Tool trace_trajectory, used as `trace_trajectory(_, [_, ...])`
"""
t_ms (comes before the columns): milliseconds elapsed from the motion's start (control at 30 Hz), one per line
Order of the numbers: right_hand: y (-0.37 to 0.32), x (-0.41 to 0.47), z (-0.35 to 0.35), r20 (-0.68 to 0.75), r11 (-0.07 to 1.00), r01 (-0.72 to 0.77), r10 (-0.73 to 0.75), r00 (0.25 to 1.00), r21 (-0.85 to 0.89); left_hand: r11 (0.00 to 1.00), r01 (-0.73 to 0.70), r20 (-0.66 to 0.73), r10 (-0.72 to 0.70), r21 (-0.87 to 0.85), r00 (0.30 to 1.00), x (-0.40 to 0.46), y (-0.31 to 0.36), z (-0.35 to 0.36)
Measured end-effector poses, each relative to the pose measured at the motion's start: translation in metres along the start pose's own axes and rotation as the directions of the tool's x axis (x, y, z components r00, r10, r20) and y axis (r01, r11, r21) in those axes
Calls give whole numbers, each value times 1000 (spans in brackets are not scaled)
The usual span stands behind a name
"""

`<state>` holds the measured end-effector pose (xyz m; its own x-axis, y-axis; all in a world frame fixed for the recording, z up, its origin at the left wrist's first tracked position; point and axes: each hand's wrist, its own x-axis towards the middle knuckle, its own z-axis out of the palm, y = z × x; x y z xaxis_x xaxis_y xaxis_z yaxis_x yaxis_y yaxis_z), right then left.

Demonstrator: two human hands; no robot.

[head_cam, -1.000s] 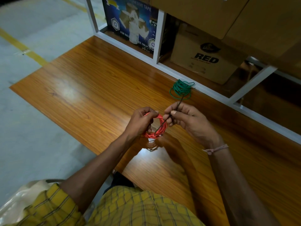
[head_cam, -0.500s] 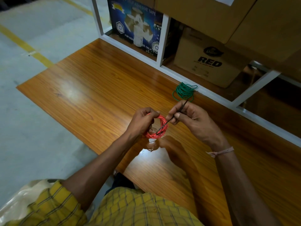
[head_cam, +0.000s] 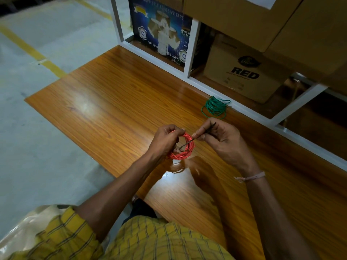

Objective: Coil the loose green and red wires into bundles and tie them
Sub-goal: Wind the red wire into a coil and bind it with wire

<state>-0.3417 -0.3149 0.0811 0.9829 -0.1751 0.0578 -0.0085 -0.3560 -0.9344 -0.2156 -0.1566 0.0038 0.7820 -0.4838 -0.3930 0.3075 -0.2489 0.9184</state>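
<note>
My left hand [head_cam: 163, 141] grips a coil of red wire [head_cam: 185, 152], holding it just above the wooden table [head_cam: 105, 109]. My right hand [head_cam: 223, 139] pinches a thin dark tie [head_cam: 203, 132] between thumb and fingers. The tie's lower end passes through the coil's middle and hooks round its right side. A coiled green wire bundle [head_cam: 215, 108] lies on the table farther back, close to the white shelf frame, apart from both hands.
A white metal shelf frame [head_cam: 191, 49] runs along the table's far edge. Behind it stand a blue adhesive-tape box [head_cam: 159, 29] and a cardboard box marked RED [head_cam: 242, 72]. The table's left edge drops to a concrete floor [head_cam: 37, 128] with a yellow line.
The tie's lower end has gone deeper into the red coil and now curls round its strands. My right hand has closed in slightly on the coil. The camera view shifted a little.
</note>
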Motion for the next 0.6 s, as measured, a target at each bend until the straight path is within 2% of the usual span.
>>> trace_trajectory(100, [-7,-3,-6,13,999,-1,0,1000,50,999,31,9,-31,-19,999,1,0,-1])
trace_trajectory(233, [-1,0,-7,38,1000,-11,10,999,17,997,59,34,-57,-58,998,0,1,-1])
trace_trajectory(400, [20,7,-1,32,992,-23,27,999,-123,998,53,61,-51,-28,997,0,2,0])
trace_trajectory(600, [32,10,10,-40,928,126,-149,988,-350,999,28,54,-27,-21,998,0,3,2])
